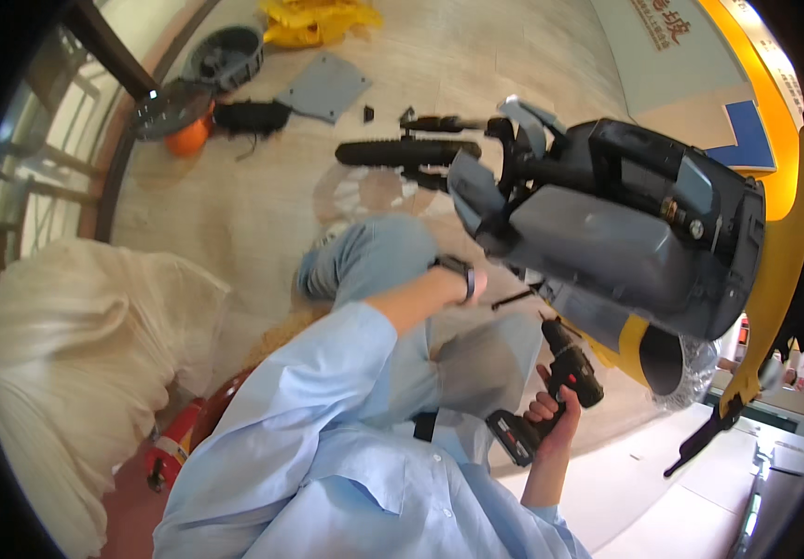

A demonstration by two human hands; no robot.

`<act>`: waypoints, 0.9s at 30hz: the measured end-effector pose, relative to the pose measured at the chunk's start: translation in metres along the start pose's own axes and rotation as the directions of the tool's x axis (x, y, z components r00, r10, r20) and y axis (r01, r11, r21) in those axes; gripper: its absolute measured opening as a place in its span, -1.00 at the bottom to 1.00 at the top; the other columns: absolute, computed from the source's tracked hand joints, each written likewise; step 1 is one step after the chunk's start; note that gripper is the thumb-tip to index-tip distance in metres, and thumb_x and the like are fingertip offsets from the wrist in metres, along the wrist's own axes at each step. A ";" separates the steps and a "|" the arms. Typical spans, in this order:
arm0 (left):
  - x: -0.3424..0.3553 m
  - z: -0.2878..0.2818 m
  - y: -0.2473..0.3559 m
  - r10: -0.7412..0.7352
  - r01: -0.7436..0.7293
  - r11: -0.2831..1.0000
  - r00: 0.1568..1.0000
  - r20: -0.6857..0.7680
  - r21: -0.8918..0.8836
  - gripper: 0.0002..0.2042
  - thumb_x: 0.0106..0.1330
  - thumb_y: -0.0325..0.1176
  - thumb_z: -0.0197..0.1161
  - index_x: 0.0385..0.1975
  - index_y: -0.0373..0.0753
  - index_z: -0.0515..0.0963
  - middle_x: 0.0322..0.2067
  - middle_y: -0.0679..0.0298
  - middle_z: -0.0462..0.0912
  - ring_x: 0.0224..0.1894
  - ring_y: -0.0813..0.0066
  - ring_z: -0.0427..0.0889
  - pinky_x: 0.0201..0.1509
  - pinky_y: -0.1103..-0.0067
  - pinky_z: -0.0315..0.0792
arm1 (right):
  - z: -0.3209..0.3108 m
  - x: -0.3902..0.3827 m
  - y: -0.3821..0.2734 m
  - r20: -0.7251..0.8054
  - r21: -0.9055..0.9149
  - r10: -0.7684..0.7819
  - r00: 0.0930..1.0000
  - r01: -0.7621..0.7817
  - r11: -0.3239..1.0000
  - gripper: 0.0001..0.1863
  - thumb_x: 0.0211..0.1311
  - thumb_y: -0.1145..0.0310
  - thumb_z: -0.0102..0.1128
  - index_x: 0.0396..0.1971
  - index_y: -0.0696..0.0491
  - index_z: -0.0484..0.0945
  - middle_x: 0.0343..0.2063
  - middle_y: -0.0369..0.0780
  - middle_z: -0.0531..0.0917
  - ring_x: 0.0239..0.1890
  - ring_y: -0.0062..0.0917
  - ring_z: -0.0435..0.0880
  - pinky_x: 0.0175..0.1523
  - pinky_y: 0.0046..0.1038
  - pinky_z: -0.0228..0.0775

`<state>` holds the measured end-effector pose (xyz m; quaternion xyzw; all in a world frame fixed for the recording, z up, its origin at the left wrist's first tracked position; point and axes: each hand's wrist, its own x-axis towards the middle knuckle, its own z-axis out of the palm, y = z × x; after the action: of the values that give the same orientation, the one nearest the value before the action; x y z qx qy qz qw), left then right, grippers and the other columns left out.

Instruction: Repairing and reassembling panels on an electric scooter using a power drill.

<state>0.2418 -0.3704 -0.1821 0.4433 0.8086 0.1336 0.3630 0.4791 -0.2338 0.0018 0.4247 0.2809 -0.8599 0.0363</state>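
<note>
In my right hand is a black cordless drill, its fingers wrapped around the grip. The battery end points down left and the chuck points up toward the scooter. My left hand, below a black wristwatch, reaches to the underside of the scooter; its fingers are mostly hidden. The scooter has a grey and black body, a black wheel and a yellow panel. A thin black rod sticks out beside my left hand.
On the floor lie a grey flat panel, a black soft piece, a grey basin and yellow parts. To my left are a white-draped object and a red fire extinguisher. A long yellow curved part rises at the right.
</note>
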 end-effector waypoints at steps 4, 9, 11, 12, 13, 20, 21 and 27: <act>-0.023 -0.051 0.018 -0.071 0.060 0.993 0.992 -0.107 -0.099 -0.80 0.01 -0.38 0.17 -0.40 -0.32 0.60 -0.42 0.05 0.64 -0.42 0.22 0.64 -0.41 0.38 0.49 | 0.008 -0.045 0.016 -0.011 -0.146 -0.118 0.993 0.115 0.982 -0.31 0.02 0.23 0.08 0.19 0.17 0.21 -0.78 -0.45 0.13 -0.75 -0.75 0.13 -0.58 -0.65 0.09; 0.013 -0.005 0.002 -0.443 -0.023 0.211 0.889 -0.117 -0.977 -0.82 0.15 -0.35 -0.01 -0.51 -0.28 0.51 -0.62 0.20 0.46 -0.70 0.33 0.42 -0.66 0.45 0.29 | 0.030 -0.074 0.024 0.047 -0.489 -0.285 0.957 0.271 0.829 -0.28 0.02 0.32 0.08 0.24 0.19 0.13 -0.77 -0.40 0.22 -0.74 -0.71 0.19 -0.53 -0.59 0.17; 0.046 0.040 -0.036 -0.701 -0.215 0.127 0.671 -0.241 -0.968 -0.77 0.19 -0.32 -0.08 -0.57 -0.27 0.46 -0.67 0.25 0.38 -0.74 0.37 0.33 -0.71 0.48 0.21 | 0.044 -0.060 0.033 0.109 -0.493 -0.244 0.964 0.266 0.828 -0.28 0.04 0.32 0.07 0.25 0.18 0.11 -0.77 -0.40 0.22 -0.73 -0.71 0.19 -0.53 -0.59 0.17; 0.055 0.052 -0.043 -0.796 -0.310 0.107 0.543 -0.268 -0.945 -0.74 0.21 -0.30 -0.12 -0.61 -0.26 0.44 -0.70 0.27 0.35 -0.77 0.39 0.29 -0.73 0.50 0.18 | 0.045 -0.055 0.035 0.133 -0.492 -0.242 0.961 0.276 0.826 -0.28 0.05 0.33 0.06 0.26 0.18 0.09 -0.76 -0.39 0.21 -0.73 -0.72 0.19 -0.52 -0.59 0.17; 0.038 -0.002 0.022 -0.752 -0.438 -0.542 0.634 0.181 -0.717 -0.72 0.19 -0.23 -0.07 -0.64 -0.27 0.43 -0.68 0.25 0.39 -0.74 0.39 0.29 -0.70 0.46 0.17 | 0.028 -0.061 0.024 0.058 -0.481 -0.337 0.940 0.322 0.815 -0.28 0.05 0.33 0.06 0.26 0.18 0.09 -0.76 -0.39 0.21 -0.73 -0.72 0.19 -0.52 -0.59 0.17; 0.001 -0.039 0.003 -0.949 -0.552 -0.196 0.315 0.016 -0.810 -0.52 0.23 -0.02 -0.01 -0.58 -0.38 0.58 -0.55 0.06 0.60 -0.43 0.23 0.57 -0.23 0.45 0.39 | 0.022 -0.016 0.014 0.034 -0.214 -0.332 0.943 0.331 0.919 -0.27 0.08 0.29 0.07 0.27 0.13 0.07 -0.77 -0.42 0.20 -0.74 -0.75 0.18 -0.55 -0.63 0.12; -0.003 -0.035 -0.002 -0.951 -0.559 -0.124 0.302 -0.062 -0.820 -0.53 0.20 -0.01 0.10 -0.56 -0.41 0.57 -0.56 0.10 0.60 -0.45 0.31 0.55 -0.24 0.48 0.39 | 0.024 -0.010 0.012 0.039 -0.170 -0.324 0.945 0.326 0.930 -0.27 0.08 0.27 0.08 0.27 0.13 0.07 -0.77 -0.43 0.18 -0.74 -0.76 0.17 -0.55 -0.65 0.11; -0.012 -0.031 -0.002 -0.913 -0.620 -0.092 0.365 -0.183 -0.779 -0.64 0.20 -0.17 0.26 -0.54 -0.45 0.56 -0.60 0.21 0.59 -0.51 0.52 0.51 -0.33 0.59 0.37 | 0.008 0.033 0.007 0.152 0.128 -0.235 0.960 0.217 0.968 -0.24 0.10 0.23 0.05 0.30 0.12 0.03 -0.77 -0.47 0.15 -0.74 -0.80 0.16 -0.54 -0.69 0.14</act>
<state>0.2227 -0.3783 -0.1555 -0.2939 0.5091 0.8068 0.0585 0.4550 -0.2379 -0.0223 0.3180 0.2756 -0.9050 -0.0625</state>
